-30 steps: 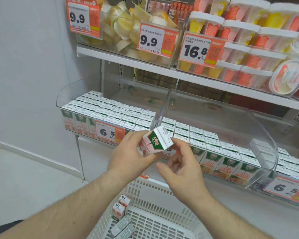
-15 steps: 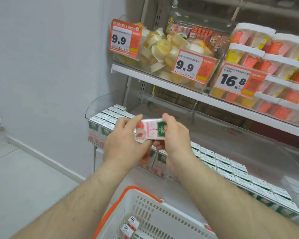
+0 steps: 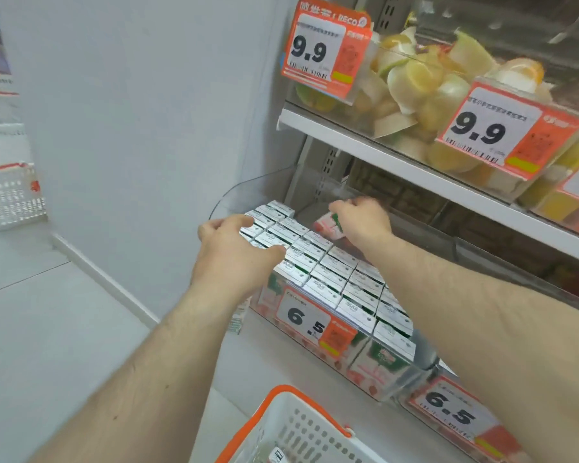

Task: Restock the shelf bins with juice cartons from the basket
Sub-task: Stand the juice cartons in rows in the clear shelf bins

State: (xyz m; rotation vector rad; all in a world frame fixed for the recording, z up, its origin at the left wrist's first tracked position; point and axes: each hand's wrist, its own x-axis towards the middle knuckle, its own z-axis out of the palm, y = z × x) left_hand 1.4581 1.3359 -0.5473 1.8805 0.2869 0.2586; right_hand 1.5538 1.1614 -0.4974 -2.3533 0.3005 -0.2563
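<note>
My right hand (image 3: 360,218) grips a pink and green juice carton (image 3: 328,226) and holds it tilted over the back of the clear shelf bin (image 3: 248,188), behind the rows of cartons (image 3: 328,279) standing in it. My left hand (image 3: 229,252) hovers over the front left cartons with relaxed, loosely curled fingers and holds nothing. The white basket with an orange rim (image 3: 291,426) is at the bottom, with a carton top (image 3: 276,457) showing inside.
A 6.5 price tag (image 3: 310,320) hangs on the bin front, another on the neighbouring bin (image 3: 448,412). The shelf above (image 3: 415,162) carries fruit cups with 9.9 tags. A white wall is to the left, and a second basket (image 3: 12,195) stands far left.
The carton has passed from both hands into my right hand alone, which reached to the back of the bin. My left hand let go and dropped towards the front cartons. The view shifted left.
</note>
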